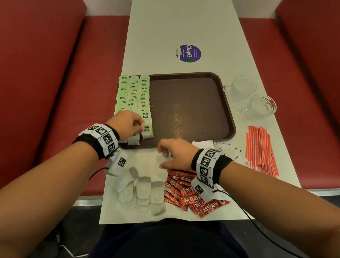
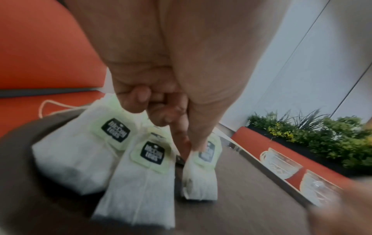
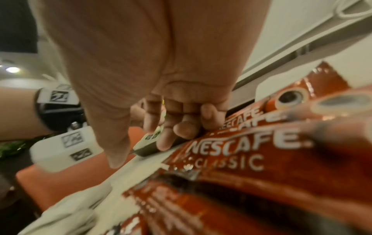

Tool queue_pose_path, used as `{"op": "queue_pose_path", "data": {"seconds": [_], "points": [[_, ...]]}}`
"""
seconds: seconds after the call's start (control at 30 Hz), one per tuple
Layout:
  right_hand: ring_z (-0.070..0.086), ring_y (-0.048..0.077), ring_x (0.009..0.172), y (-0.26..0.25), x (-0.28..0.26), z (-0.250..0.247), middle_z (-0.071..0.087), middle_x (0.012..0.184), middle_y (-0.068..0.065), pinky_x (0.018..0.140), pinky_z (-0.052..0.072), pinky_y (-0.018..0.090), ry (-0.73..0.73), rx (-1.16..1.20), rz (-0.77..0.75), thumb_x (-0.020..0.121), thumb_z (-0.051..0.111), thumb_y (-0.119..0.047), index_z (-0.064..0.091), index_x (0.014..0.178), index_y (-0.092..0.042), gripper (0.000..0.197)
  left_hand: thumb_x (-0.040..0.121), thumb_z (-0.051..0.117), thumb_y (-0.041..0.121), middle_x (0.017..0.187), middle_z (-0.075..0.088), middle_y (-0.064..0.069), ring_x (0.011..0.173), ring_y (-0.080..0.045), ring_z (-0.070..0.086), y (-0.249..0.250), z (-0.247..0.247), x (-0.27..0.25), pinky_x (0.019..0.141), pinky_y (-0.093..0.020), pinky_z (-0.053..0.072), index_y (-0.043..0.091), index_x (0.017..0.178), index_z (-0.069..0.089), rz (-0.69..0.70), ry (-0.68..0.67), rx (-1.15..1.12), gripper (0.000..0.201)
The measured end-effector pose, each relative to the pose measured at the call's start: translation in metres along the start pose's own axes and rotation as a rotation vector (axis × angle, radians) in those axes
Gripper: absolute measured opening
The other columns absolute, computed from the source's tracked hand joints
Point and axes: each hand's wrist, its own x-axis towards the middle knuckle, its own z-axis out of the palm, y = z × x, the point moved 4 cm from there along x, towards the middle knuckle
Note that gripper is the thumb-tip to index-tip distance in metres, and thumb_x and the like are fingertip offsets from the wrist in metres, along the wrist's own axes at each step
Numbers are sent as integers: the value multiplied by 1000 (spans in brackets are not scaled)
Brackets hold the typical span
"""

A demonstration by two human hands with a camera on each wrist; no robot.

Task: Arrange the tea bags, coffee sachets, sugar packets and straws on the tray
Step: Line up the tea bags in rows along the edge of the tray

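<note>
Left hand (image 1: 129, 122) pinches a tea bag (image 1: 147, 132) onto the tray (image 1: 193, 108) rows; right hand (image 1: 174, 154), loose and empty near the tray's front edge, likely fetches another next

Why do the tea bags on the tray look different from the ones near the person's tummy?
The tea bags on the tray lie in neat overlapping rows, green tags showing. The loose tea bags sit jumbled on the table, showing plain white paper. Both groups are paper tea bags.
</note>
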Motion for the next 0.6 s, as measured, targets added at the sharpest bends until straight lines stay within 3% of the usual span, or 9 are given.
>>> {"op": "queue_pose_path", "data": {"seconds": [0.1, 0.17, 0.3, 0.4, 0.47, 0.53, 0.6], "points": [[61, 15, 84, -11, 1, 6, 66, 92, -5, 77, 52, 33, -109, -71, -60, 80, 81, -37, 65, 95, -21, 27, 89, 70, 32, 84, 67, 9, 79, -11, 62, -4, -5, 15, 69, -24, 45, 25, 93, 69, -33, 95, 34, 8], [61, 15, 84, -20, 2, 10, 67, 92, -4, 77, 52, 32, -154, -97, -86, 81, 80, -37, 67, 92, -21, 24, 89, 71, 32, 85, 67, 8, 83, -13, 63, -3, -9, 22, 76, -27, 50, 24, 95, 69, -60, 135, 46, 10], [60, 17, 84, -33, -3, 32, 66, 91, -5, 79, 55, 37, -254, -245, -143, 81, 76, -46, 68, 89, -23, 26, 88, 69, 32, 93, 69, 4, 90, -18, 64, 2, -9, 29, 85, -35, 55, 24, 98, 69, -118, 110, 106, 13], [55, 19, 86, -37, -7, 49, 62, 87, -5, 79, 52, 40, -316, -445, -174, 77, 72, -62, 63, 87, -24, 41, 85, 68, 34, 95, 66, 3, 89, -21, 63, 8, -11, 29, 76, -33, 53, 28, 100, 59, -156, 155, 112, 19], [50, 19, 89, -40, -10, 52, 57, 88, -5, 84, 47, 41, -328, -547, -209, 75, 69, -69, 57, 85, -24, 48, 85, 65, 35, 90, 62, 0, 84, -24, 59, 17, -11, 29, 67, -32, 46, 22, 100, 54, -154, 179, 147, 22], [44, 17, 91, -42, -12, 52, 53, 92, -7, 86, 42, 41, -332, -593, -234, 72, 68, -73, 50, 89, -27, 53, 88, 62, 38, 90, 62, -5, 84, -27, 58, 30, -5, 30, 67, -32, 44, 15, 97, 57, -124, 135, 212, 26], [40, 17, 92, -44, -13, 54, 46, 95, -8, 87, 38, 41, -331, -624, -249, 70, 68, -75, 54, 100, -28, 58, 89, 60, 46, 91, 62, -6, 87, -27, 59, 39, 4, 32, 68, -32, 46, 12, 96, 60, -109, 68, 297, 34]]}}
